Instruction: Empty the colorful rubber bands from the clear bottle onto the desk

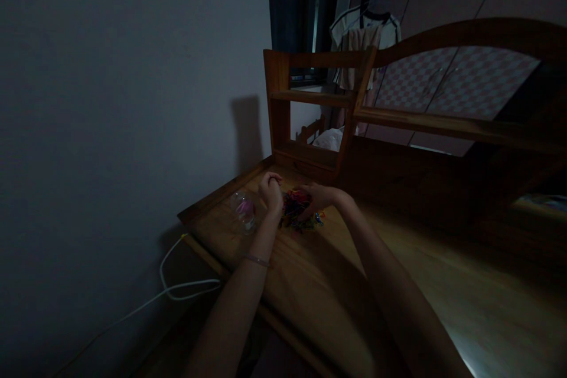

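Note:
A pile of small, thin, multi-coloured strands (299, 212) lies on the wooden desk, too dark and small to name exactly. At its left edge, my left hand (270, 192) is closed with the fingers curled in; whatever it may hold is hidden. From the right, my right hand (319, 196) arches over the pile, fingers apart and bent down, the tips at or just above the strands. Left of my left hand is a clear plastic container (243, 212) with something pink showing in or on it.
The wooden desk (328, 271) carries a shelf unit (310, 96) along its back. A pale wall (133, 100) borders the left side. A white cable (190, 283) hangs by the desk's left edge. Clothes (361, 41) hang on a stand behind.

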`<action>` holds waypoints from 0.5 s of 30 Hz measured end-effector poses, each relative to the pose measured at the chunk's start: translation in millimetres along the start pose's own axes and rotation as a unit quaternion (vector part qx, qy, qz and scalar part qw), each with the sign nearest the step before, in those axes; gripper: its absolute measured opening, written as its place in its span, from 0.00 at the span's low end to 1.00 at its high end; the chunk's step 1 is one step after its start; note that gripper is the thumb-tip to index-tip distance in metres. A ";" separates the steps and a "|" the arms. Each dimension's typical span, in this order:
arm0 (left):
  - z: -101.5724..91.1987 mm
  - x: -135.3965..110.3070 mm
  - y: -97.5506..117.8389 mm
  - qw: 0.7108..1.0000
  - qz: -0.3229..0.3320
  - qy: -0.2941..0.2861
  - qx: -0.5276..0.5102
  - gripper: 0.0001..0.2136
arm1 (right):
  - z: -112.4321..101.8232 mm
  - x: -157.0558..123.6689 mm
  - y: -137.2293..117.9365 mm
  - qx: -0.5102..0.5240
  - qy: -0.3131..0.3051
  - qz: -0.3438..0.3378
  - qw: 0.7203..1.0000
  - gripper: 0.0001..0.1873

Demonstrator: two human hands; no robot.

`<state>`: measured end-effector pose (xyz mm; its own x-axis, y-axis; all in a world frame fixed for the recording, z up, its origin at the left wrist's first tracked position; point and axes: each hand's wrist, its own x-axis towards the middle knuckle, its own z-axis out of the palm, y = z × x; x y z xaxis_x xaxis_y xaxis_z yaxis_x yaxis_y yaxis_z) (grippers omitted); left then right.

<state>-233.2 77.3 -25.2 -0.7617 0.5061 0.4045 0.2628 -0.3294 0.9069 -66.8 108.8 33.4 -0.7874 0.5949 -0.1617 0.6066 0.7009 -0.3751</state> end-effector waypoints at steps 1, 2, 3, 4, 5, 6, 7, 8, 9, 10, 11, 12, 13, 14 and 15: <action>-0.2 -0.1 -0.3 1.000 0.000 -0.001 -0.001 0.10 | 4.8 1.1 -9.0 -0.028 -0.010 0.009 1.000 0.54; -0.4 -0.1 -0.7 1.000 -0.001 -0.002 -0.002 0.10 | 9.4 2.6 -17.5 -0.053 -0.021 0.009 0.998 0.53; -0.5 0.0 -1.2 1.000 0.000 -0.002 -0.003 0.10 | 13.6 4.4 -24.9 -0.074 -0.027 0.004 0.997 0.50; -0.7 0.2 -1.7 1.000 0.000 -0.002 -0.005 0.10 | 17.0 6.3 -30.7 -0.092 -0.029 -0.003 0.995 0.46; -0.7 0.4 -2.2 1.000 0.002 -0.002 -0.006 0.09 | 19.7 8.2 -34.6 -0.105 -0.026 -0.010 0.994 0.41; -0.7 0.6 -2.7 1.000 0.003 -0.002 -0.008 0.09 | 21.7 9.9 -36.7 -0.111 -0.016 -0.016 0.994 0.36; -0.6 0.8 -3.0 1.000 0.005 -0.002 -0.009 0.09 | 23.1 11.4 -37.1 -0.112 -0.002 -0.020 0.994 0.32; -0.4 1.0 -3.2 1.000 0.006 -0.002 -0.011 0.09 | 23.9 12.5 -36.4 -0.108 0.012 -0.022 0.994 0.28; -0.3 1.0 -3.2 1.000 0.007 -0.002 -0.012 0.09 | 24.2 13.3 -35.0 -0.100 0.025 -0.024 0.994 0.24; -0.2 1.0 -3.0 1.000 0.007 -0.002 -0.014 0.09 | 23.9 13.6 -33.2 -0.091 0.033 -0.026 0.995 0.21; -0.3 0.9 -2.7 1.000 0.007 -0.002 -0.016 0.09 | 23.0 13.5 -31.3 -0.082 0.039 -0.029 0.995 0.19; -0.4 0.7 -2.2 1.000 0.007 -0.002 -0.017 0.09 | 21.4 13.0 -29.3 -0.073 0.045 -0.031 0.996 0.18; -0.6 0.5 -1.6 1.000 0.007 -0.001 -0.019 0.09 | 19.3 12.4 -27.2 -0.066 0.052 -0.033 0.996 0.17; -0.8 0.3 -1.0 1.000 0.006 -0.001 -0.020 0.09 | 16.7 11.8 -24.9 -0.059 0.060 -0.035 0.996 0.17; -1.0 0.1 -0.4 1.000 0.006 0.000 -0.022 0.09 | 13.9 11.4 -22.2 -0.049 0.070 -0.038 0.996 0.17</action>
<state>-234.0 76.7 -25.6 -0.7590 0.5016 0.4152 0.2460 -0.3695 0.8961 -90.8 94.6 27.1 -0.8124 0.5830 -0.0053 0.5593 0.7767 -0.2898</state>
